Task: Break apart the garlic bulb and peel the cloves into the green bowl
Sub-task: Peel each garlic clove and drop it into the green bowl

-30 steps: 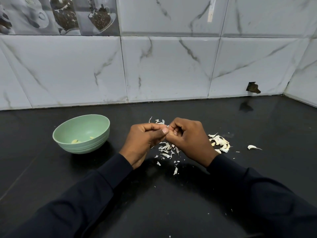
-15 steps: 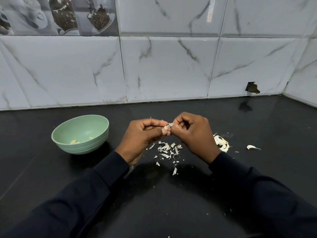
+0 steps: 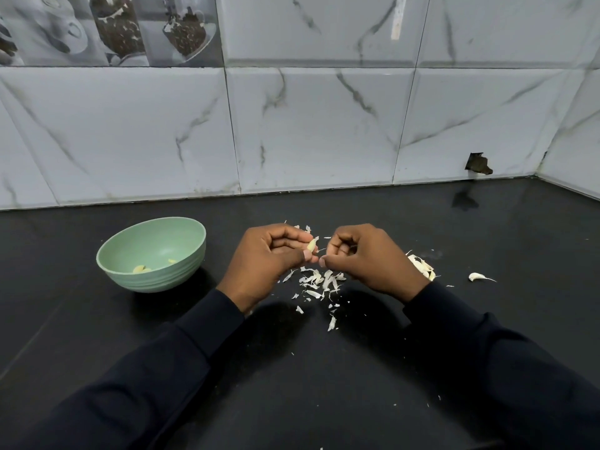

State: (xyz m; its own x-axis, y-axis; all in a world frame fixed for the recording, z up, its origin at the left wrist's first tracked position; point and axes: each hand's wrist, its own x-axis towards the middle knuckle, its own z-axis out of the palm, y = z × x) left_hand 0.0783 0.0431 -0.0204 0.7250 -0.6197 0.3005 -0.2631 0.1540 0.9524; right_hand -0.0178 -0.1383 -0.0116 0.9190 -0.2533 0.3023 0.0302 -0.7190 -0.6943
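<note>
– Gripping the small pale garlic clove (image 3: pixel 311 245) where?
– Left hand (image 3: pixel 269 258) pinches its base, over the black countertop's (image 3: pixel 389 368) middle. Light, slippery. Right hand (image 3: pixel 367 258) curls beside; holding anything? Cannot tell.

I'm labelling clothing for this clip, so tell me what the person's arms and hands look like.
Long, plain dark sleeves cover both arms to the wrists: left sleeve, right sleeve. The left hand and right hand are bare, with no gloves, rings or watch visible.
</note>
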